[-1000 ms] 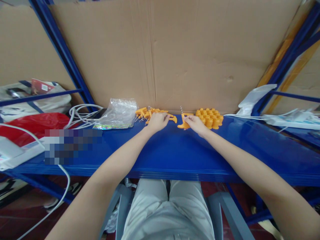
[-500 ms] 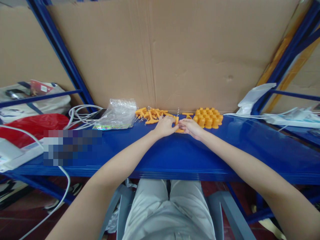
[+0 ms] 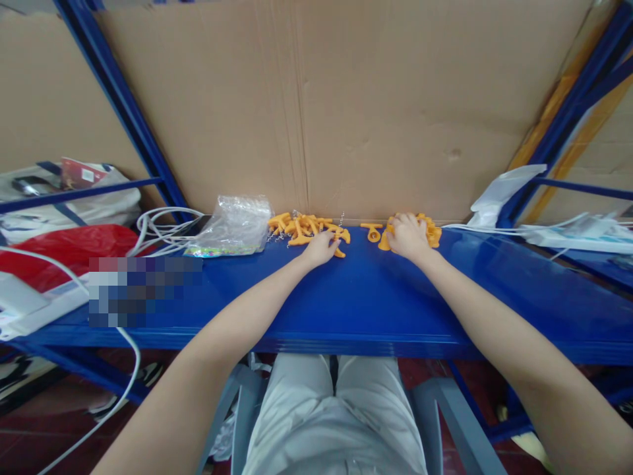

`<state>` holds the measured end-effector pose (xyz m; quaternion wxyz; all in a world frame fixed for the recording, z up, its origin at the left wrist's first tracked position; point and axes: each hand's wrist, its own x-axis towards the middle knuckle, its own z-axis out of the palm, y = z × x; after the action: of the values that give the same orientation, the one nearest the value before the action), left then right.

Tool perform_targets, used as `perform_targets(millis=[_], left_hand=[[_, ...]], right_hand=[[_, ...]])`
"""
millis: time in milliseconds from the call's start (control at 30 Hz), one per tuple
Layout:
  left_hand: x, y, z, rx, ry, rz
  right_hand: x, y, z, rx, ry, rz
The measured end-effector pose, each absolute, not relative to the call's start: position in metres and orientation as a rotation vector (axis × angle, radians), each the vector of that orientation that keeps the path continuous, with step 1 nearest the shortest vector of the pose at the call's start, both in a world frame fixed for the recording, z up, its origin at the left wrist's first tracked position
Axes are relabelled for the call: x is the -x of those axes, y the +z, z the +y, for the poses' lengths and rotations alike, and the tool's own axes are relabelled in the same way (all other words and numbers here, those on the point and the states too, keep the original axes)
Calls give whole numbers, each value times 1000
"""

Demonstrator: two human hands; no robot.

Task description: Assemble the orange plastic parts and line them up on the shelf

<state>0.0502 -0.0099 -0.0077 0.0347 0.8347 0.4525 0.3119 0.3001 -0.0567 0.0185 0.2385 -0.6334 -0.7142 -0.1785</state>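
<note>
My left hand (image 3: pixel 320 249) is closed on an orange corkscrew (image 3: pixel 339 253), whose metal spiral points up above the fingers. Just beyond that hand lies a heap of orange T-handled corkscrews (image 3: pixel 297 227) with bare spirals. Over to the right, my right hand (image 3: pixel 409 235) reaches down onto a cluster of orange plastic sleeves (image 3: pixel 433 235), fingers curled around one at the near left. Part of the cluster is hidden beneath the hand. Between the hands, an orange T-handle with a flared round sleeve (image 3: pixel 374 233) lies on its side.
A clear plastic bag (image 3: pixel 237 224) lies left of the heap on the blue table (image 3: pixel 356 303). White cables (image 3: pixel 161 227) and a red bag (image 3: pixel 74 251) are farther left. Cardboard (image 3: pixel 346 112) stands behind. A white plastic piece (image 3: pixel 499 194) leans at the right post.
My right hand has left the corkscrew and moved right onto the sleeves. My left hand has shifted slightly left, keeping the corkscrew with its spiral up.
</note>
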Motion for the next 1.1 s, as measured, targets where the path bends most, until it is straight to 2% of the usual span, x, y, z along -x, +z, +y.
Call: perform_targets(millis=[167,333,667,1100], left_hand=[[-51,-13,-7,-2586,936,1249],[-50,-19,-3,-2634,882,1119],[-53,-14,-10,-2690,875,1077],[-53,-10,-14,-2739,864,1024]], right_hand=[[-305,12,-52,1886,-431,-2030],[-300,7,-50,1811,-354,-2090],[-288,-1,-46,1684,-401,-1964],[-282,14,-64,1605,-630,-2203]])
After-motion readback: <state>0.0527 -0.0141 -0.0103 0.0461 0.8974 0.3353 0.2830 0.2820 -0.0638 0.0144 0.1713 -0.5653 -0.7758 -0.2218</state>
